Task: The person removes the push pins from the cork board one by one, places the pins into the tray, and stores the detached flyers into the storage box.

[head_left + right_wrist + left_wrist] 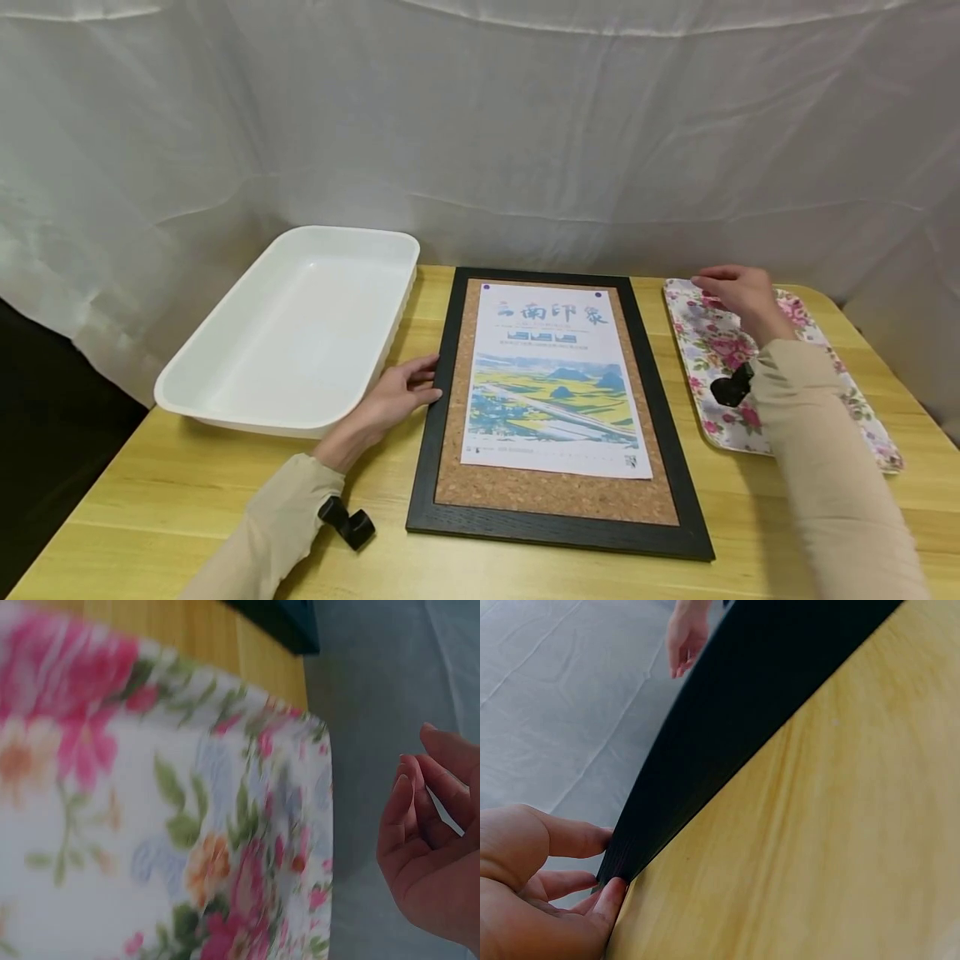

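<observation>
In the head view, a black-framed corkboard (558,500) lies on the table with a printed landscape poster (551,383) on it. Purple pins hold the poster's two far corners. My left hand (397,392) is at the corkboard's left edge. The left wrist view shows that hand (547,881) pinching the black frame (697,750) between fingertips and thumb. At the right, my right hand (738,296) hovers over the far end of a floral tray (720,354). In the right wrist view its fingers (394,825) are loosely bent near the thumb, with nothing visible between them.
A deep white basin (300,333) stands to the left of the corkboard, close to my left forearm. Pale curtain cloth (525,150) hangs behind the wooden table (165,500). A small black device (348,523) is strapped to my left wrist.
</observation>
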`<state>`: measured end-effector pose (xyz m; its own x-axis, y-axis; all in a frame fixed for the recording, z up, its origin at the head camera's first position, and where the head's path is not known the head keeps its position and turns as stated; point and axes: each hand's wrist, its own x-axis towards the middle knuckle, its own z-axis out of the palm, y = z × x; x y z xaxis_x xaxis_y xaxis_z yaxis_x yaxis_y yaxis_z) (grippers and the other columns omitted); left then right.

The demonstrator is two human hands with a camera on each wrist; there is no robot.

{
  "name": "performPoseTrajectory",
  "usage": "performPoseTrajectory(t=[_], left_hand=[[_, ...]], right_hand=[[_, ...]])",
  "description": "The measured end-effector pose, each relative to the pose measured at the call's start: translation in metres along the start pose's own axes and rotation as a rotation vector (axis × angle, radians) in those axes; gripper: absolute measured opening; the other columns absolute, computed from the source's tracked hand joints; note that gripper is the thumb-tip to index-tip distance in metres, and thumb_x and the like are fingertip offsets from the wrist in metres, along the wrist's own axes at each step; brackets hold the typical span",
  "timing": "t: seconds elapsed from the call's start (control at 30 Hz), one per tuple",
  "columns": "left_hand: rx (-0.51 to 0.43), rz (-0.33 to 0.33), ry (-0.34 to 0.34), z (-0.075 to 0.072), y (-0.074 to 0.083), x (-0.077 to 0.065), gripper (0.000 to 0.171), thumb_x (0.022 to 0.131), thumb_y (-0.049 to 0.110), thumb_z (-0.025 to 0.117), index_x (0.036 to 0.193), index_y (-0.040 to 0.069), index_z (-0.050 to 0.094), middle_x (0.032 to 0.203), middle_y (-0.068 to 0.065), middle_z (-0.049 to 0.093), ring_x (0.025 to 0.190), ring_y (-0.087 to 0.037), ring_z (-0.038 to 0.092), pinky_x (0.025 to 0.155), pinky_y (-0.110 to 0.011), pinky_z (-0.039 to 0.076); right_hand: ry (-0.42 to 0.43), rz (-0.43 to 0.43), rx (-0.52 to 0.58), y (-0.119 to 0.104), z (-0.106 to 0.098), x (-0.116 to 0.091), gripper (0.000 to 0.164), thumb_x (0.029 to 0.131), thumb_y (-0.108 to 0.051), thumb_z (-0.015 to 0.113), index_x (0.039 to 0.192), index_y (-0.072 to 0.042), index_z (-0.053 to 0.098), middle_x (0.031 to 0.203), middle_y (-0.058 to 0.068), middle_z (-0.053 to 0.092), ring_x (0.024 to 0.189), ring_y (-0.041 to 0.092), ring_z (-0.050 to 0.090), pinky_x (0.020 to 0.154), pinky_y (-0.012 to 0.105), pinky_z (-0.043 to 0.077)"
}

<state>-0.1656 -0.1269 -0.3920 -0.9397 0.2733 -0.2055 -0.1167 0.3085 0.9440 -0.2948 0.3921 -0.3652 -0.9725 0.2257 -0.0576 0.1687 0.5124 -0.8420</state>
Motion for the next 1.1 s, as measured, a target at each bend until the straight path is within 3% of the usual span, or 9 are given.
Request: performPoseTrajectory(t=[0.13,0.27,0.43,0.83,1.1], left_hand=[[-0.002,-0.001,-0.003,0.0,-0.001,0.0,0.061,0.095,0.0,0.058,0.15,0.001,0.032,0.14,-0.024,0.043,0.128,-0.037,0.044,0.101,-0.04,0.045],[-0.001,-0.003,-0.002,0.001,-0.001,0.0,0.061,0.095,0.0,0.058,0.15,0.001,0.031,0.14,-0.024,0.043,0.128,-0.037,0.044,0.101,-0.04,0.045],[-0.01,-0.019,0.014,0.001,-0.001,-0.002,0.062,0.095,0.0,0.059,0.15,0.002,0.032,0.14,-0.022,0.043,0.128,-0.036,0.044,0.101,-0.04,0.045],[-0.012,-0.015,0.012,0.0,-0.002,-0.001,0.062,0.095,0.0,0.058,0.15,0.002,0.032,0.14,-0.023,0.043,0.128,-0.036,0.044,0.101,-0.039,0.045],[-0.017,-0.003,0.002,-0.001,-0.001,0.001,0.061,0.095,0.001,0.059,0.15,0.002,0.032,0.14,-0.023,0.043,0.129,-0.036,0.044,0.102,-0.04,0.044]], right_hand=[[-0.069,-0.036,-0.032,-0.04,0.01,-0.027,0.061,0.092,-0.042,0.063,0.133,0.003,0.054,0.109,0.001,0.059,0.099,0.017,0.058,0.085,0.031,0.054],[-0.097,-0.051,-0.056,-0.057,0.022,-0.035,0.06,0.095,-0.041,0.059,0.135,0.003,0.051,0.114,0.004,0.058,0.103,0.02,0.056,0.083,0.027,0.053],[-0.139,-0.105,-0.076,-0.066,0.042,-0.031,0.052,0.097,-0.032,0.059,0.13,0.007,0.055,0.113,0.013,0.059,0.102,0.026,0.055,0.077,0.024,0.053],[-0.226,-0.15,-0.089,-0.088,0.08,-0.03,0.044,0.098,-0.023,0.058,0.126,0.01,0.056,0.124,0.028,0.053,0.111,0.04,0.052,0.096,0.05,0.046],[-0.185,-0.089,-0.035,-0.089,0.102,-0.025,0.037,0.097,-0.019,0.06,0.123,0.007,0.061,0.111,0.018,0.061,0.099,0.03,0.058,0.088,0.041,0.053]])
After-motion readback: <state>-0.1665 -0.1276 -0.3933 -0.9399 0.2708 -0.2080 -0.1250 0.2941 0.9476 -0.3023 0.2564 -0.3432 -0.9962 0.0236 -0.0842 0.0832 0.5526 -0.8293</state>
